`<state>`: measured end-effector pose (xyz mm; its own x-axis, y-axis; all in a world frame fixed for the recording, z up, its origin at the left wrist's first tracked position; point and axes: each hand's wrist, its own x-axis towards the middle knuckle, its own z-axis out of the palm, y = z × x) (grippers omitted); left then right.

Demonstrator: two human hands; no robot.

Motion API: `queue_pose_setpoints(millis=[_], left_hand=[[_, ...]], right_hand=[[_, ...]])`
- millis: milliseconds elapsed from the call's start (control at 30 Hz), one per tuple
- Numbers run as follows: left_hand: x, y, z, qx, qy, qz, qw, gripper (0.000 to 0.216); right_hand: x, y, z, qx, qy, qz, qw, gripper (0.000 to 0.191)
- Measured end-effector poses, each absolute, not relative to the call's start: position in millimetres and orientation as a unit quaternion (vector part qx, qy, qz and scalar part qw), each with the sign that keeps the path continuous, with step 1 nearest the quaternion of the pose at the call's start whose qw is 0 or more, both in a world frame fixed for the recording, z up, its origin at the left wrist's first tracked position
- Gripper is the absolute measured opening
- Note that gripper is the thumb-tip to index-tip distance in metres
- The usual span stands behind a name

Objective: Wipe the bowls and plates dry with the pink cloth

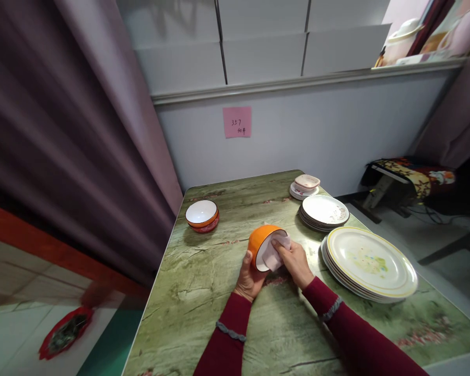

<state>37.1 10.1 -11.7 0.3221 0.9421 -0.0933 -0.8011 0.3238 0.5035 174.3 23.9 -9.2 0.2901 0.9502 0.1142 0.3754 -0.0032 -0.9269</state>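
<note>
"Well, fingers?"
"Left hand (249,277) clamps its fingers around a glossy, round orange bowl (257,242), tilted above the wood-patterned table (188,284); right hand (296,262) pinches a soft, pale cloth (273,257) inside."
"Beyond?"
"Smooth, stacked bowls (202,213)."

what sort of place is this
Probably a dining area in a home, though the pictures can't confirm it: a green wood-patterned table bears large oval plates in a stack, and a long purple curtain hangs beside it.

I read "357" (236,122) handwritten on a pink note (237,116), wall (290,125) above the table's (191,277) far edge; smaller characters (241,131) below, unclear.
</note>
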Motion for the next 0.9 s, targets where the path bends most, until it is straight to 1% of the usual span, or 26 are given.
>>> queue_pose_setpoints(millis=[133, 200, 233, 300, 400, 500, 600, 700, 800, 900], left_hand=[[36, 10, -7, 0.204, 0.186, 0.532, 0.801, 0.058], [35, 12, -4, 0.223, 0.189, 0.528, 0.797, 0.053], [35, 13, -3, 0.232, 0.190, 0.528, 0.795, 0.051], [35, 14, 0, 0.242, 0.193, 0.523, 0.794, 0.050], [36, 14, -2, 0.253, 0.191, 0.497, 0.808, 0.060], [36, 12, -9, 0.257, 0.189, 0.486, 0.814, 0.066], [35, 9, -16, 0.244, 0.188, 0.500, 0.810, 0.062], [35, 9, -17, 0.238, 0.174, 0.510, 0.808, 0.059], [35, 9, -14, 0.226, 0.187, 0.526, 0.798, 0.057], [34, 10, -13, 0.204, 0.196, 0.533, 0.797, 0.057]], right_hand=[[187, 31, 10, -0.645, -0.500, 0.274, 0.509, 0.045], [198, 34, 25, -0.630, -0.534, 0.208, 0.523, 0.038], [204, 35, 34, -0.615, -0.572, 0.153, 0.521, 0.033], [215, 35, 50, -0.573, -0.663, 0.020, 0.481, 0.029], [221, 31, 66, -0.495, -0.766, -0.157, 0.379, 0.032], [213, 26, 71, -0.423, -0.814, -0.247, 0.313, 0.029], [201, 22, 72, -0.384, -0.837, -0.259, 0.293, 0.026], [195, 24, 74, -0.403, -0.838, -0.221, 0.293, 0.025], [199, 33, 71, -0.447, -0.828, -0.143, 0.308, 0.026], [203, 41, 57, -0.515, -0.777, -0.022, 0.362, 0.026]])
